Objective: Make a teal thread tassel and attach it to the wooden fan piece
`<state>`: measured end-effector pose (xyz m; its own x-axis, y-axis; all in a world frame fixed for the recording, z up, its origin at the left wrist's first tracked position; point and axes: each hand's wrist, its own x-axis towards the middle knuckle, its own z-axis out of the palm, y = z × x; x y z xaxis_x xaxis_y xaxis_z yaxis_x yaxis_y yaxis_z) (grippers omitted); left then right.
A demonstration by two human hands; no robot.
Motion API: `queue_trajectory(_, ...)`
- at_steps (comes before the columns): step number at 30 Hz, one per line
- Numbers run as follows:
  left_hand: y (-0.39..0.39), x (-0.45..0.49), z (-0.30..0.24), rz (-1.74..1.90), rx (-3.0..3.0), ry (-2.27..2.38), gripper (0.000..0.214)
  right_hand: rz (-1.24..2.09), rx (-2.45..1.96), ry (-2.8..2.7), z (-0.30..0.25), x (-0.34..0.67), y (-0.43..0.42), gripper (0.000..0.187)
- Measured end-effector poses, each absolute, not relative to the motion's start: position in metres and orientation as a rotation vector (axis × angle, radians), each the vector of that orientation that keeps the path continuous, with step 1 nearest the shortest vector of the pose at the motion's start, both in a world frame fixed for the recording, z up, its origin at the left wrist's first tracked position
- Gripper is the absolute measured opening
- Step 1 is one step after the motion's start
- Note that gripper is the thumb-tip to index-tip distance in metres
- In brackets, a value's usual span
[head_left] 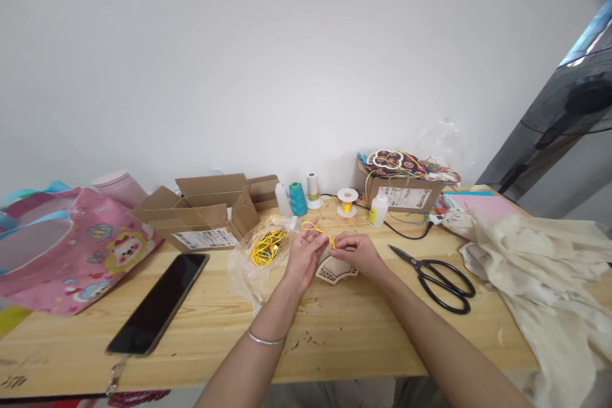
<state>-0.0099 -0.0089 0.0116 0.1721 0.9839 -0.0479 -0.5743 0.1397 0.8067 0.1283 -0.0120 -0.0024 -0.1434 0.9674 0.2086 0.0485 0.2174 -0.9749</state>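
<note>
A loop of yellow cord (pixel 313 226) rises between my two hands over the middle of the table. My left hand (pixel 306 256) pinches the cord between thumb and fingers. Closed on the cord's lower end is my right hand (pixel 356 254), its fingertips close to my left thumb. Just beneath both hands shows a fan-shaped wooden piece with cut-out patterns (pixel 335 271); its upper part is hidden by my fingers, and I cannot tell whether it is tied to the cord. A clear plastic bag with bundled yellow cord (pixel 268 248) lies left of my left hand.
Black-handled scissors (pixel 433 274) lie to the right, near crumpled cream cloth (pixel 540 274). A phone (pixel 160 303), a pink bag (pixel 86 248) and an open carton (pixel 205 210) occupy the left. Behind stand a teal thread cone (pixel 298 199), a yellow spool (pixel 347 204), a bottle (pixel 377 210) and a filled box (pixel 406 194).
</note>
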Motion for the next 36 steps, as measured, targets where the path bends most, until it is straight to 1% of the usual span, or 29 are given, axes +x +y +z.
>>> queue_trajectory(4,-0.009,-0.009,0.011,1.218,0.766,0.743,0.053,0.998,-1.039,-1.507,-0.005,0.127,-0.012,0.012)
queue_trajectory(10,-0.012,-0.006,0.013,1.239,0.822,0.789,0.065,0.914,-1.044,-1.582,-0.009,0.125,-0.011,0.013)
queue_trajectory(15,-0.011,-0.007,0.017,1.249,0.798,0.786,0.071,0.972,-1.004,-1.643,-0.003,0.127,-0.013,0.018)
queue_trajectory(23,-0.009,-0.011,0.016,1.217,0.779,0.664,0.076,1.082,-0.944,-1.715,0.006,0.129,-0.017,0.027)
queue_trajectory(25,-0.008,-0.011,0.015,1.211,0.762,0.653,0.075,1.095,-0.967,-1.703,0.006,0.129,-0.017,0.027)
queue_trajectory(32,-0.008,-0.009,0.013,1.225,0.753,0.676,0.063,1.126,-1.065,-1.626,-0.001,0.128,-0.015,0.023)
queue_trajectory(36,-0.009,-0.009,0.014,1.238,0.748,0.721,0.068,1.139,-1.101,-1.599,-0.001,0.127,-0.016,0.02)
